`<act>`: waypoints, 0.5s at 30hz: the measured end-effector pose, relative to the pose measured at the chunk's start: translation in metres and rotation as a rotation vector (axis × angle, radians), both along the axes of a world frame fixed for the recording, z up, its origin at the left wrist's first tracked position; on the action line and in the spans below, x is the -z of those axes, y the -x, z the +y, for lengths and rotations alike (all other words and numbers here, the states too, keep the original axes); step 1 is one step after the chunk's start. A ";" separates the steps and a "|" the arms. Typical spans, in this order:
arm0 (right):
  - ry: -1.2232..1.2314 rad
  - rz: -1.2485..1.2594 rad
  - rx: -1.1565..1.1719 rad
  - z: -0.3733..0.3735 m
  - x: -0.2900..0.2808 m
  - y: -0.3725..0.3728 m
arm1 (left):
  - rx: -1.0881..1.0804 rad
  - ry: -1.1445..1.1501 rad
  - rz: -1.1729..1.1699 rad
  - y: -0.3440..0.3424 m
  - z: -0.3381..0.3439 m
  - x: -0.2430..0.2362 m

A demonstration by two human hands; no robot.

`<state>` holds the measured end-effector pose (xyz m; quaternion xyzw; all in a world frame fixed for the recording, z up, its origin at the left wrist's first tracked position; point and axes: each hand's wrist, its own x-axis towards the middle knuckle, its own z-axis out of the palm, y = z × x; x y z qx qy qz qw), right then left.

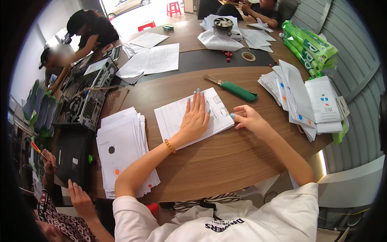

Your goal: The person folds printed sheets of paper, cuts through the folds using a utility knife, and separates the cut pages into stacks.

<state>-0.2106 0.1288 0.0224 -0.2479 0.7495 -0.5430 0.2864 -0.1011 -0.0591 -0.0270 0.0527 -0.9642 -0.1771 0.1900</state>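
A small stack of printed papers [167, 117] lies slightly turned on the brown table in front of me. My left hand [194, 121] is open and flat on top of it, fingers together and pointing away, covering part of the print. At the stack's right edge, my right hand [250, 121] has its fingers curled, thumb and fingertips pinching the paper's corner. Just beyond the stack lies a green-handled knife [240, 91], its blade pointing to the far left. To the left is a taller, uneven pile of papers [125, 139] with coloured drawings.
Opened booklets [294, 99] and a green plastic package [308, 46] sit at the right. An opened computer case [86, 94] and a black device [72, 155] stand at the left, where a co-worker's hand [82, 201] reaches in. Farther off are a tape roll [248, 56] and a fan [223, 25].
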 end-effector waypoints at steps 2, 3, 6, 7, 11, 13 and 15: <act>-0.186 -0.291 -0.084 -0.004 -0.013 0.010 | 0.036 -0.025 -0.019 0.003 0.001 -0.001; -0.188 -0.368 -0.139 -0.006 -0.011 0.014 | 0.038 -0.036 -0.006 0.004 0.003 -0.002; -0.212 -0.334 -0.199 -0.026 -0.016 0.013 | 0.030 -0.127 0.008 0.002 0.003 -0.003; -0.148 -0.281 -0.162 -0.032 -0.016 0.007 | 0.014 -0.128 0.011 0.003 0.002 -0.003; 0.026 0.141 -0.053 -0.038 -0.013 0.022 | 0.065 -0.444 0.263 0.006 -0.011 -0.029; 0.235 0.357 0.032 -0.054 -0.042 -0.005 | 0.125 -0.211 0.575 0.000 -0.037 -0.074; 0.353 0.452 -0.004 -0.066 -0.065 -0.033 | 0.114 -0.010 0.828 -0.026 -0.056 -0.148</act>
